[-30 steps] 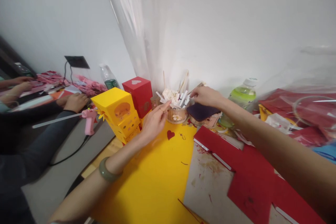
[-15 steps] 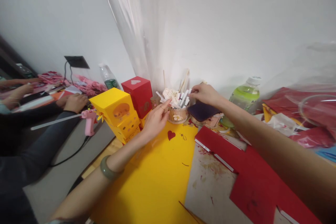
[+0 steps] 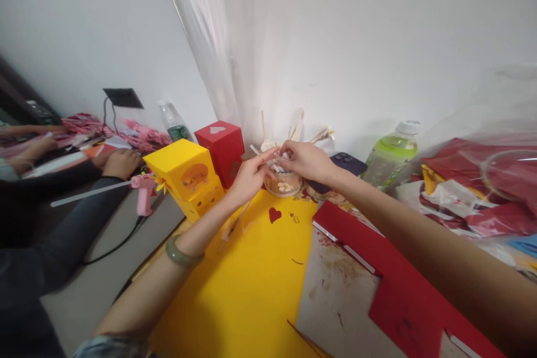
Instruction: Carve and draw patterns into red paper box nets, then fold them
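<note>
My left hand (image 3: 249,178) is at a small round holder (image 3: 283,184) with a white flower on its front and several white sticks inside. Its fingers are bent and point at my other hand. A thin, blurred, pen-like stick (image 3: 239,217) slants down from beneath this hand, seemingly held in it. My right hand (image 3: 305,161) is over the holder, thumb and fingertips pinched together beside the left fingertips. Something small and white shows there, too small to name. A red paper heart (image 3: 274,215) lies on the yellow sheet (image 3: 251,279) just in front.
A yellow box (image 3: 184,173) and a red box (image 3: 220,148) stand at left. Right of the holder are a dark phone (image 3: 348,163), a green-labelled bottle (image 3: 392,151) and red card (image 3: 403,274). A co-worker's hand (image 3: 121,163) is near a pink glue gun (image 3: 143,193).
My right hand has moved left from beside the phone to over the holder, meeting my left fingertips. The phone is now more exposed. A thin stick has appeared beneath my left hand.
</note>
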A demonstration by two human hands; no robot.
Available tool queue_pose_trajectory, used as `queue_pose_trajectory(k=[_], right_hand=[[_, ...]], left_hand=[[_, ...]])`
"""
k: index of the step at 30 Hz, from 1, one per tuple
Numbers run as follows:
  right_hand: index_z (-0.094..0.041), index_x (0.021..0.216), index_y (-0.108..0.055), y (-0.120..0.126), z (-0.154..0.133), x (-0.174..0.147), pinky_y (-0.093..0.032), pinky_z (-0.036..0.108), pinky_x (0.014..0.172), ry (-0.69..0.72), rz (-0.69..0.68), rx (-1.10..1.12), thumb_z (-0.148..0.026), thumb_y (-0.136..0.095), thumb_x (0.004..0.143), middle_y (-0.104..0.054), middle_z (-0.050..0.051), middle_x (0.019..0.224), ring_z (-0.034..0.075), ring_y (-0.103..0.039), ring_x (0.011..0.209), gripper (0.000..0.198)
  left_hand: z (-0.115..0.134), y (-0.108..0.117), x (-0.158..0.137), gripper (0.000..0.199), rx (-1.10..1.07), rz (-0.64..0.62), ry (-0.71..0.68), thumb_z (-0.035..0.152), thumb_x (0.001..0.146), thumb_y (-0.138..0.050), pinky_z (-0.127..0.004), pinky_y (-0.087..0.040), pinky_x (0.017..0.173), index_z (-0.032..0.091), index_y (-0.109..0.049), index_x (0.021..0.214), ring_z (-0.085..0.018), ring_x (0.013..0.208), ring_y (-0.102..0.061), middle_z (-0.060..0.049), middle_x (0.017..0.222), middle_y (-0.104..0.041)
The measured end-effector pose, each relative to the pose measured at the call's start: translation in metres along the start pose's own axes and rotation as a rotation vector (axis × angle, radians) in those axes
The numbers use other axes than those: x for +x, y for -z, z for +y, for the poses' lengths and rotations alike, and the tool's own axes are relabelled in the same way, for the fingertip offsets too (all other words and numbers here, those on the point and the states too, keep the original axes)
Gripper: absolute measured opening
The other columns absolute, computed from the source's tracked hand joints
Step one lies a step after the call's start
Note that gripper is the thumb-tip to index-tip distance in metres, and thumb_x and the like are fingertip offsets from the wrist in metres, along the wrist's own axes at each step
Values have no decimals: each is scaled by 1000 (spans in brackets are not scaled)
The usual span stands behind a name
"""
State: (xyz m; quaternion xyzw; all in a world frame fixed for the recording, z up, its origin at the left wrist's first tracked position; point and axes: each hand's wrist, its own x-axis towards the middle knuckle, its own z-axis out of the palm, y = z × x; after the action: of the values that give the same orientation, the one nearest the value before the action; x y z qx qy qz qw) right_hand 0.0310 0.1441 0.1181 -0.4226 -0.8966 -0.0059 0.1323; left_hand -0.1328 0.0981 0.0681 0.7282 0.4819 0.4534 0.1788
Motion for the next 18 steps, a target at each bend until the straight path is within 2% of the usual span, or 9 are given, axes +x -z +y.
queue_pose_trajectory(k=[3,7,9,12,15,18], right_hand=[[-16,111,-56,-1,7,7,-52,38,76,-69,-49,-54,-32,-52,90,-60,7,108,18,-61,89,27],[-16,114,-55,0,7,6,-51,39,78,-107,-64,-96,-30,-53,90,-59,8,113,19,-60,94,28],[-17,114,-55,-2,3,5,-51,40,79,-130,-42,-107,-30,-53,90,-58,8,114,19,-60,94,28],[-17,114,-56,-6,0,5,-51,39,80,-134,-4,-104,-30,-53,90,-58,8,116,19,-60,96,27],[-18,114,-56,-8,2,4,-50,39,81,-77,17,-62,-29,-53,90,-57,8,117,19,-59,97,27],[-17,113,-56,-4,8,-1,-50,41,81,26,29,32,-30,-54,89,-58,8,115,20,-59,97,27]], left_hand=[[3,1,1,44,89,26,-5,8,84,-38,-24,-53,70,21,-57,121,-12,68,-66,-3,110,-66],[12,-3,-2,29,296,97,2,16,87,-44,-31,-47,87,21,-65,107,-19,93,-62,-5,111,-64],[16,-7,-3,23,404,79,2,22,86,-50,-34,-46,85,22,-66,103,-24,98,-60,-5,109,-64],[19,-15,1,21,524,12,1,22,83,-56,-34,-48,75,25,-65,101,-24,89,-63,-5,108,-62],[18,-21,7,18,602,-17,9,17,84,-53,-32,-47,71,25,-66,94,-23,83,-64,-5,103,-64],[19,-21,12,16,637,-6,8,14,82,-55,-30,-46,70,22,-68,83,-24,81,-64,-5,89,-67]])
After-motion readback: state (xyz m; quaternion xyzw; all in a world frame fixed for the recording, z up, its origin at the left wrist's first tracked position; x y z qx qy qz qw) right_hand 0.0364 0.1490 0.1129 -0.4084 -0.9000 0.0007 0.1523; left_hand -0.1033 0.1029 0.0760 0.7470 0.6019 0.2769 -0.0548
